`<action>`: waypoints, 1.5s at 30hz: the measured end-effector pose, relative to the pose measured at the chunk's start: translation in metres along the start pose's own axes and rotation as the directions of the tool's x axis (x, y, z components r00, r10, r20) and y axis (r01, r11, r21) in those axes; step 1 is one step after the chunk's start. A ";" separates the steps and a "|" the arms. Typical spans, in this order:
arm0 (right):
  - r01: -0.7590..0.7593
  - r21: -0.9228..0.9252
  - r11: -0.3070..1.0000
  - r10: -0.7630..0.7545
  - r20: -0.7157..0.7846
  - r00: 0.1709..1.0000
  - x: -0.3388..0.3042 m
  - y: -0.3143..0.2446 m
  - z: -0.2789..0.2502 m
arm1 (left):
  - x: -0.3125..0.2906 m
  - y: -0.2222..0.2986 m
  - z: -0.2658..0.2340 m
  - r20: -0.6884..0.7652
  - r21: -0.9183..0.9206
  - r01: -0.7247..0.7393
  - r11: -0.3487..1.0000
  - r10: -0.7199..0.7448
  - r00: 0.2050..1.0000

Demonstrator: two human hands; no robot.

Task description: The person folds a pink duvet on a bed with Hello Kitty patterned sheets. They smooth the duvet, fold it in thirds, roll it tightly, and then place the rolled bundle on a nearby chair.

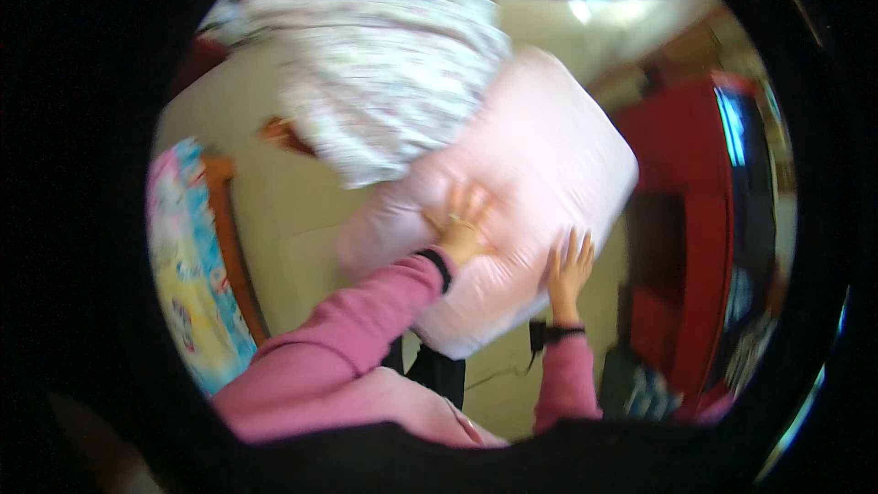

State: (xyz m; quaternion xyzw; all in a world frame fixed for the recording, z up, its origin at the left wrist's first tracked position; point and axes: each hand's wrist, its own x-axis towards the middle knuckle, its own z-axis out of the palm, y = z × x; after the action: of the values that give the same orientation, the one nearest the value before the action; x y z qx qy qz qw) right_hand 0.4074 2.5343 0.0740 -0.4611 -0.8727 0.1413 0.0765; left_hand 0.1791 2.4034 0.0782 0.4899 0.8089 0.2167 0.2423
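Note:
A large, puffy pale pink cushion-like bundle fills the middle of the head view. My left hand presses down on its near left part with the fingers spread, denting the cloth. At its near right edge, my right hand lies against the side, fingers stretched out and apart. Neither hand is closed round anything. Past the bundle on the far left, a white cloth with a faint pattern is draped and overlaps its edge. What holds the bundle up underneath is hidden.
To the left is a bed or bench with a brightly printed cover and a wooden edge. A red cabinet with a dark screen stands at the right. A thin cable lies on the pale floor.

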 end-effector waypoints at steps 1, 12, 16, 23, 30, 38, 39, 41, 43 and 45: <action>0.100 0.054 0.994 -0.105 0.113 0.988 -0.012 -0.017 -0.002 | -0.004 0.000 -0.003 -0.188 -0.144 -0.177 0.974 0.149 0.971; 0.107 0.502 0.858 -0.308 0.337 0.890 -0.103 -0.031 -0.045 | -0.222 0.012 -0.040 -0.333 -0.208 0.297 0.932 -0.352 0.875; 0.141 0.671 0.728 -0.467 0.335 0.818 -0.119 -0.054 -0.061 | -0.386 -0.003 -0.055 -0.455 -0.395 0.428 0.813 -0.578 0.677; 0.325 0.704 0.632 -0.699 0.335 0.632 -0.134 -0.130 -0.055 | -0.687 0.002 -0.032 -0.471 -0.671 0.609 0.423 -0.878 0.091; 0.530 0.582 0.617 -0.766 0.291 0.573 -0.172 -0.240 -0.018 | -0.891 0.034 0.026 -0.399 -0.821 0.549 0.158 -0.846 -0.353; 0.472 0.790 0.391 -0.915 0.389 0.106 -0.469 -0.485 -0.011 | -1.109 0.015 0.090 -0.280 -0.934 0.350 0.067 -0.746 -0.604; 0.514 0.762 0.394 -0.909 0.408 0.092 -0.509 -0.512 -0.022 | -1.131 0.016 0.093 -0.258 -0.944 0.327 0.047 -0.723 -0.641; 0.469 0.823 0.319 -0.928 0.372 -0.021 -0.590 -0.563 -0.040 | -1.180 0.013 0.095 -0.227 -0.959 0.281 0.033 -0.683 -0.694; 0.503 0.825 0.258 -0.929 0.355 -0.105 -0.648 -0.612 -0.057 | -1.213 0.004 0.101 -0.188 -0.978 0.201 0.058 -0.660 -0.728; 0.489 0.849 0.201 -0.922 0.332 -0.199 -0.695 -0.658 -0.058 | -1.247 -0.013 0.110 -0.108 -0.988 0.156 -0.010 -0.675 -0.729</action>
State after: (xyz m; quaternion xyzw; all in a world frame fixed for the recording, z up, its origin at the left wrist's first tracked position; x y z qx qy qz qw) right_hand 0.2991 1.6184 0.3356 0.3308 -0.7995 0.4579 -0.2040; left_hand 0.7387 1.2911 0.2081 -0.5880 0.6895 0.3775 -0.1907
